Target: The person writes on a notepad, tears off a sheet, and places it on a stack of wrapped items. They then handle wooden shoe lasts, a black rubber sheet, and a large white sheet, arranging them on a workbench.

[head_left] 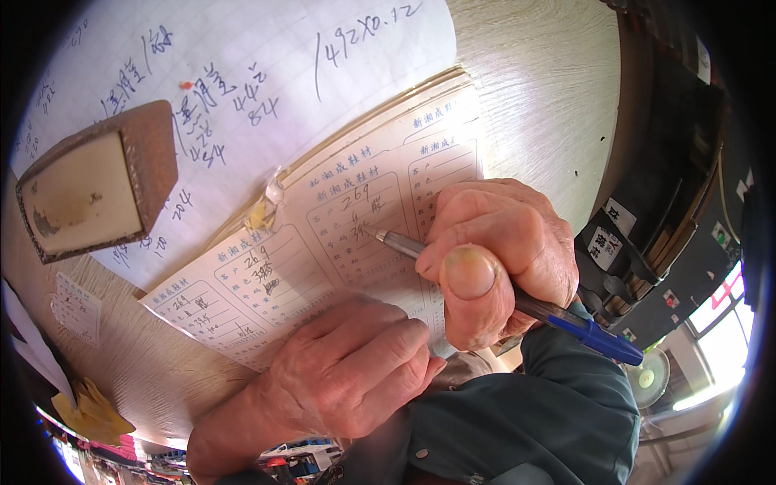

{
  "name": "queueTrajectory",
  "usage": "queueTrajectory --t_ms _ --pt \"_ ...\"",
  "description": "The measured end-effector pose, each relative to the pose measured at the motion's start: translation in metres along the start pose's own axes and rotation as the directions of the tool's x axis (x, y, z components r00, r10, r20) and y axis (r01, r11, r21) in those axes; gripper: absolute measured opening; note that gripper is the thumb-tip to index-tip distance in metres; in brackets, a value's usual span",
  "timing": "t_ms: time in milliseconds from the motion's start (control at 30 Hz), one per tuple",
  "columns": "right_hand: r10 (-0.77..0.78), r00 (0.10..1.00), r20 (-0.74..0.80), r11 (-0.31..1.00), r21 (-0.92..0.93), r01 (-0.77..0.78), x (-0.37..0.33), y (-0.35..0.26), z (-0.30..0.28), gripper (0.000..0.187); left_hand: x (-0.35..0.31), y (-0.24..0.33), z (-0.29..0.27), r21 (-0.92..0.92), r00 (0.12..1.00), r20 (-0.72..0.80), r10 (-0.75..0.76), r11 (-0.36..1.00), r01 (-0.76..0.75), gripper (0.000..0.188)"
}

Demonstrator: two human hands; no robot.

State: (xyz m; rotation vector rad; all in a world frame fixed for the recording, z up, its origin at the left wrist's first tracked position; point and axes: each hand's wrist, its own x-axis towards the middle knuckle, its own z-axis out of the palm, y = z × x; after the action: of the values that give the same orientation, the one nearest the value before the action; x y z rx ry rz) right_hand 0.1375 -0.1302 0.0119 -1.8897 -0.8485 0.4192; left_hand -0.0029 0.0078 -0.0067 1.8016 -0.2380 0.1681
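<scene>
My right hand (495,257) grips a ballpoint pen (529,305) between thumb and fingers. Its clear barrel slants down to the left, and a blue cap sits on the back end. The tip meets a printed label on a sheet of labels (356,267), beside handwritten entries. My left hand (353,364) rests on the lower edge of that sheet, its fingers curled in and closed; its underside is hidden. The sheet tops a thick stack, with a crumpled, clear and yellowish bit (263,212) at the stack's upper edge. Other labels to the left also carry handwriting.
A large handwritten paper (267,48) lies beyond the stack, with a rusty, angular metal-rimmed block (97,182) on it. A small written slip (75,309) is on the wooden table (558,105) at left. Dark shelving (687,202) and a fan (649,378) stand at right.
</scene>
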Motion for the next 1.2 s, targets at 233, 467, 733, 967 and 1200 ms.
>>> queueTrajectory --t_ms 233,467,733,967,1200 --pt "0.007 1.0 -0.006 1.0 0.02 -0.007 0.0 0.001 -0.001 0.034 0.002 0.002 0.001 -0.001 1.0 -0.001 -0.001 1.0 0.001 0.02" --pt "-0.098 0.989 -0.107 0.993 0.058 0.104 -0.002 0.007 0.01 0.036 -0.005 -0.003 -0.002 0.007 1.0 0.002 -0.009 1.0 0.009 0.019" --pt "-0.21 0.977 0.033 0.971 0.12 0.204 0.001 0.015 0.0 0.028 -0.001 0.0 -0.001 0.033 1.0 0.001 0.0 0.999 0.0 0.018" --pt "-0.218 0.976 -0.002 0.969 0.121 0.217 0.0 0.016 0.005 0.027 0.0 -0.002 0.0 0.032 1.0 -0.008 -0.003 0.999 0.003 0.019" --pt "-0.216 0.976 0.043 0.971 0.115 0.21 0.002 0.016 0.0 0.025 0.003 0.0 0.002 0.032 1.0 -0.017 0.001 0.999 -0.001 0.02"
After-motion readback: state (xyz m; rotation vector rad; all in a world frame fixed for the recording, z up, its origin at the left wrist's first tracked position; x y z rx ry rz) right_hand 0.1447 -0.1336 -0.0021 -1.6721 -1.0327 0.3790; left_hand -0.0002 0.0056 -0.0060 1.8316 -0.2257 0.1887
